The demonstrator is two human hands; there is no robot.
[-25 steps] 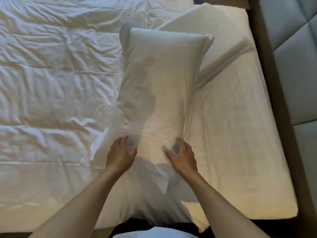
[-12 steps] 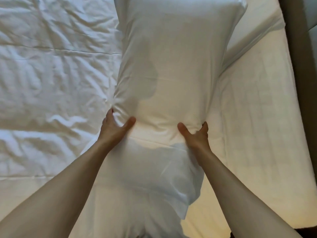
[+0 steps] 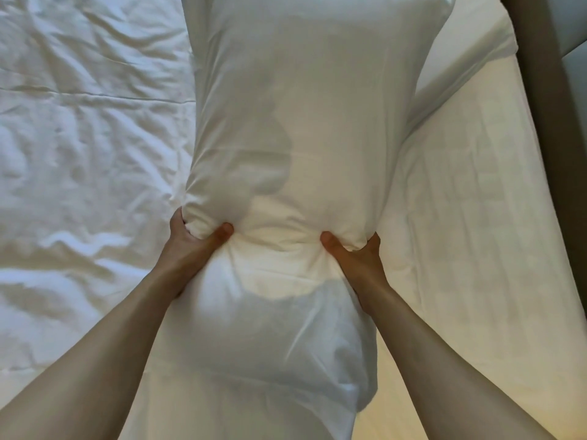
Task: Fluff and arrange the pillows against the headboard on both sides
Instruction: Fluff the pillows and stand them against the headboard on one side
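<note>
A long white pillow (image 3: 305, 122) in a loose white case lies lengthwise in front of me, running from my hands to the top of the view. My left hand (image 3: 193, 246) is shut on its near left corner, thumb on top and fingers underneath. My right hand (image 3: 352, 252) grips the near right corner the same way. The empty end of the pillowcase (image 3: 270, 338) hangs slack between my forearms. The grey padded headboard (image 3: 571, 23) shows only at the top right corner.
A crumpled white duvet (image 3: 79, 160) covers the bed to the left. Smooth white sheet (image 3: 470, 217) lies to the right, with a folded sheet edge (image 3: 460, 68) behind the pillow. A dark gap (image 3: 540, 100) runs between mattress and headboard.
Both hands moved from the flat pillowcase flap up to the pillow's near corners and closed on them. The pillow now looks larger and nearer, filling the upper middle of the view.
</note>
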